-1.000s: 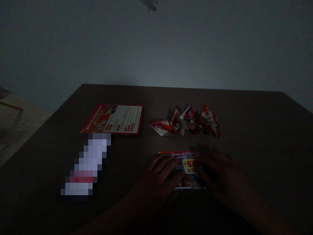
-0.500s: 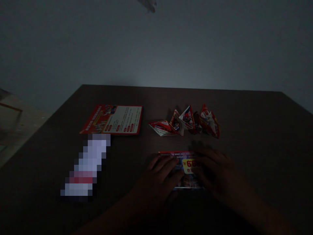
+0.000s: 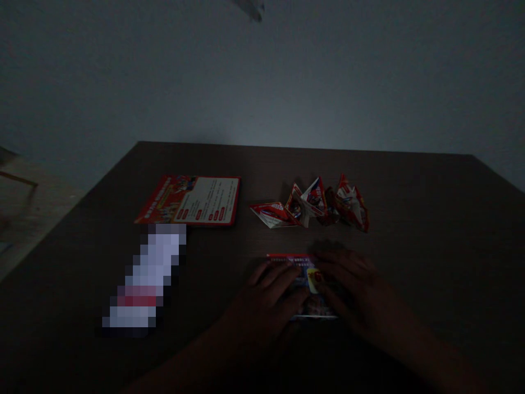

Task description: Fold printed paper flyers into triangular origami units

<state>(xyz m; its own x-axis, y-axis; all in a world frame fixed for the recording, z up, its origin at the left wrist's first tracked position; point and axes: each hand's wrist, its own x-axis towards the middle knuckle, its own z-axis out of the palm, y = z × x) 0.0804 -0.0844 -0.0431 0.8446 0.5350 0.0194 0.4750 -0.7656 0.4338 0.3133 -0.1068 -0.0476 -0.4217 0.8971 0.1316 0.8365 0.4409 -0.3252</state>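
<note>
A printed paper sheet (image 3: 312, 280), glossy with a red edge at the far side and a yellow patch, lies flat on the dark table near me. My left hand (image 3: 273, 287) rests on its left part with the fingers stretched out. Across its right part lies my right hand (image 3: 350, 284), fingers extended flat and covering much of the yellow patch. Both palms hide the sheet's side edges. Beyond the hands stand several folded paper pieces (image 3: 314, 197), red and white with pointed corners, in a loose row.
At the back left lies a stack of printed red-and-white leaflets (image 3: 205, 200). In front of it is a bright, pixelated oblong object (image 3: 150, 273), its kind not clear. The dark wooden table (image 3: 410, 186) meets a pale wall (image 3: 328, 82) behind. The light is dim.
My right hand has slid left across the sheet, covering more of the yellow patch. My left hand stays in nearly the same place.
</note>
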